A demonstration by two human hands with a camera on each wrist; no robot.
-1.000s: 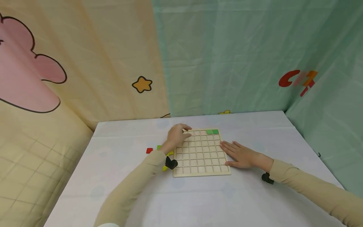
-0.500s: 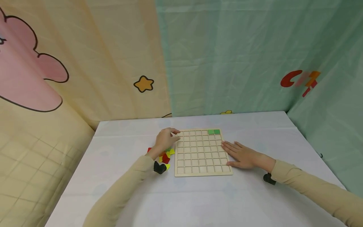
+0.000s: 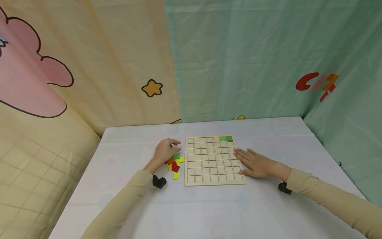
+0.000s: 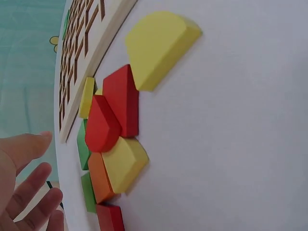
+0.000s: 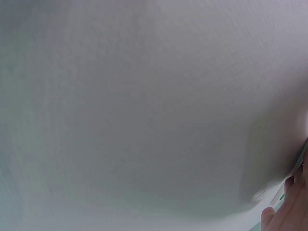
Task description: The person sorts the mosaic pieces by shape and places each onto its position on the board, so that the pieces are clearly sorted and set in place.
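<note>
A pale wooden grid board (image 3: 210, 182) lies on the white table, with two green square tiles (image 3: 225, 138) in its far right corner cells. My left hand (image 3: 164, 151) hovers left of the board, over the far side of a small pile of coloured pieces. Its fingers are loosely bent with nothing between them in the left wrist view. The pile holds red pieces (image 4: 121, 101), yellow pieces (image 4: 159, 48), an orange piece (image 4: 101, 178) and green pieces (image 4: 83, 149). My right hand (image 3: 255, 164) lies flat, its straight fingers touching the board's right edge.
The white-covered table (image 3: 209, 212) ends at a printed fabric curtain (image 3: 238, 66) behind it. More curtain hangs along the left and right sides. A black wrist camera (image 3: 159, 182) sits at the left cuff.
My left hand has drawn back left from over the board's far left corner to the pile, uncovering the near pieces. My right hand has stayed at the board's edge.
</note>
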